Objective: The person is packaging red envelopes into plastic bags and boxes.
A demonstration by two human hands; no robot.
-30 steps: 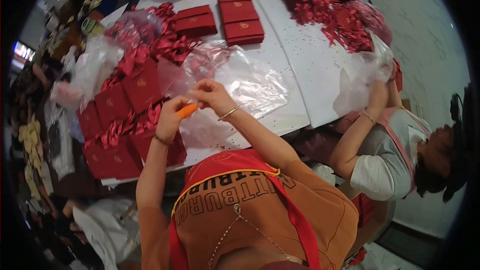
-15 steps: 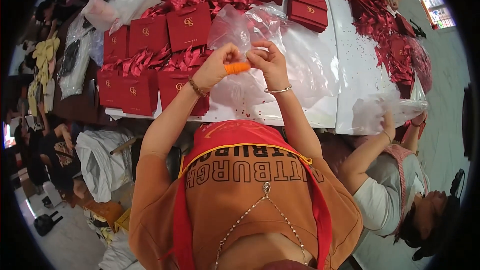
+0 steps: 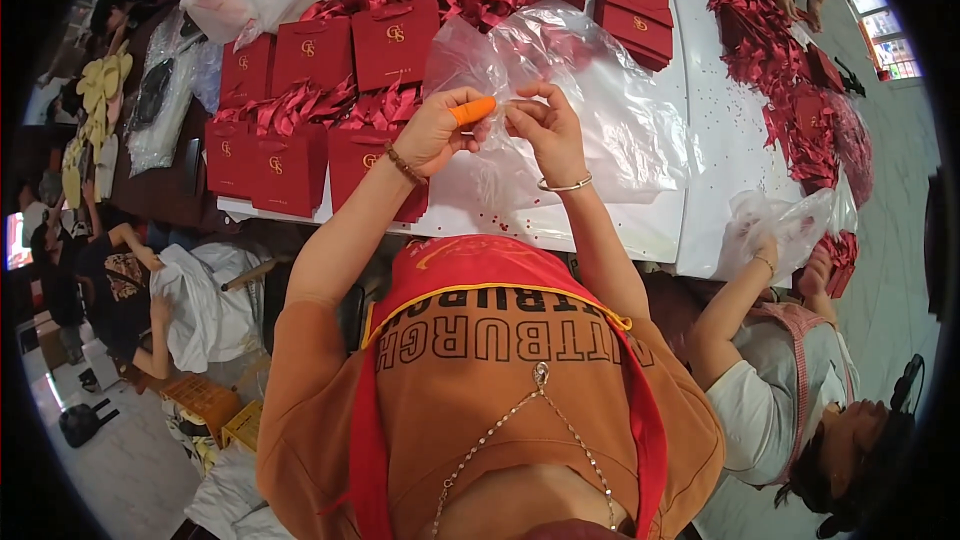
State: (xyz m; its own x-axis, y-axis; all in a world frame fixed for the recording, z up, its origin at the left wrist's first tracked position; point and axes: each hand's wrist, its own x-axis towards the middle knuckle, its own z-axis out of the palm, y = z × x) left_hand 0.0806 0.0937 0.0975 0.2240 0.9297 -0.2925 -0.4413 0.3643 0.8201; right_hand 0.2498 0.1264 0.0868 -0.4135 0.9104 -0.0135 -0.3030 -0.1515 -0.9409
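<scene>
I hold my two hands up close together over the white table (image 3: pixel 720 155), and both pinch the top edge of a clear plastic bag (image 3: pixel 590 110). My left hand (image 3: pixel 432 130) has an orange rubber cap (image 3: pixel 471 111) on one finger, and that finger and my thumb squeeze the thin plastic. My right hand (image 3: pixel 545 130) is just beside it, fingertips closed on the same edge, with a thin silver bangle (image 3: pixel 563 185) on the wrist. The bag lies spread out on the table right in front of me, wrinkly and see-through, and I think it looks flat, so I guess I am only pulling its mouth apart and nothing has gone in yet. To my left stand many small red paper gift bags (image 3: pixel 395 40) with red ribbon handles (image 3: pixel 300 105), some upright and some leaning on each other. Further back lie flat red boxes (image 3: pixel 632 5) in a stack. It looks like lots of red bags are made and waiting, while this plastic bag is just getting started. Tiny red bits (image 3: pixel 480 218) are sprinkled on the table near my arms. On my right another person's hands (image 3: pixel 790 255) dig in a different plastic bag near a pile of red ribbons (image 3: pixel 790 90). I cannot tell if my bag's mouth is truly open, because my fingers cover it. The far table end bends away and gets cut off.
</scene>
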